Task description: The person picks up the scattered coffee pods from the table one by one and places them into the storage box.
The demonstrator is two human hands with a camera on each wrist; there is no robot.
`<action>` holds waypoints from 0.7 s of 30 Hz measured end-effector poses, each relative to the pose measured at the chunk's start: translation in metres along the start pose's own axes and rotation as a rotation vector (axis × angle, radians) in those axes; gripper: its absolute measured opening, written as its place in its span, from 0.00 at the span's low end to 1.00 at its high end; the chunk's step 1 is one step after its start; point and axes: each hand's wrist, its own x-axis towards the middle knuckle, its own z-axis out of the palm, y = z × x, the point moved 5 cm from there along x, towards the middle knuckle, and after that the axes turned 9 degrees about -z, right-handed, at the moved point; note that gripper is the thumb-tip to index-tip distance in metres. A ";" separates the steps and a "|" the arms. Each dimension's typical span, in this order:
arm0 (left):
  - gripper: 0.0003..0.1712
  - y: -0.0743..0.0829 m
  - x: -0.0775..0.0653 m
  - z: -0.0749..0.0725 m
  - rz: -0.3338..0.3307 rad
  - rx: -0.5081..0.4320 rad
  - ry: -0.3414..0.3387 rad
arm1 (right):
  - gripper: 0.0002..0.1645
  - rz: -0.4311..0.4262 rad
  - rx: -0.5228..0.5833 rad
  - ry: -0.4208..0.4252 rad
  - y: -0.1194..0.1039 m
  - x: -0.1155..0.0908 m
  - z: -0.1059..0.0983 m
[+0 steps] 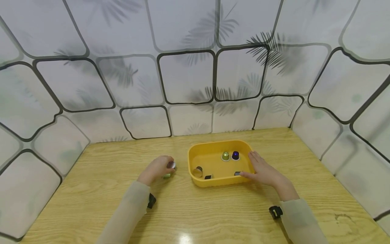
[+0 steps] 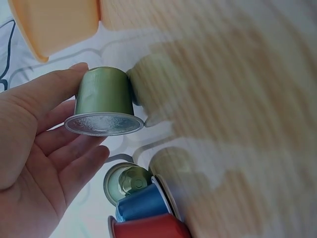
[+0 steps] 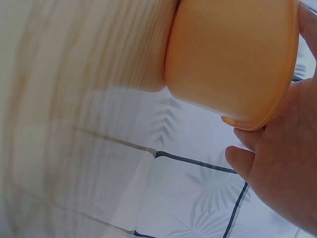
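Note:
My left hand (image 1: 158, 168) pinches a green coffee capsule (image 2: 105, 94) low over the table. The capsule's silver lid faces the bottom of the left wrist view. Beside this hand lie another green capsule (image 2: 132, 181), a blue capsule (image 2: 143, 204) and a red capsule (image 2: 151, 227); the blue and red ones are hidden in the head view. At the right end of a yellow tray (image 1: 219, 181), my right hand (image 1: 268, 173) holds the rim, thumb reaching over the front corner and fingers along the end wall.
Inside the tray stand a light green capsule (image 1: 225, 156) and a purple capsule (image 1: 235, 155). A capsule with a tan lid (image 1: 197, 172) and a dark capsule (image 1: 208, 177) lie on their sides near its front left. A patterned white curtain (image 1: 190, 118) borders the wooden table (image 1: 195, 210).

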 end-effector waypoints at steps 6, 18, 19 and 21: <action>0.15 0.001 -0.003 -0.003 0.010 -0.019 0.022 | 0.60 0.008 0.006 0.001 0.000 0.000 0.000; 0.18 0.000 -0.006 -0.016 -0.010 0.001 0.051 | 0.60 -0.006 -0.002 0.015 -0.002 -0.002 -0.002; 0.18 0.001 -0.007 -0.018 0.001 0.011 0.060 | 0.60 -0.006 -0.002 0.014 -0.002 -0.002 -0.002; 0.17 0.003 -0.008 -0.021 0.019 0.023 0.072 | 0.60 -0.005 -0.003 0.013 -0.002 -0.001 -0.002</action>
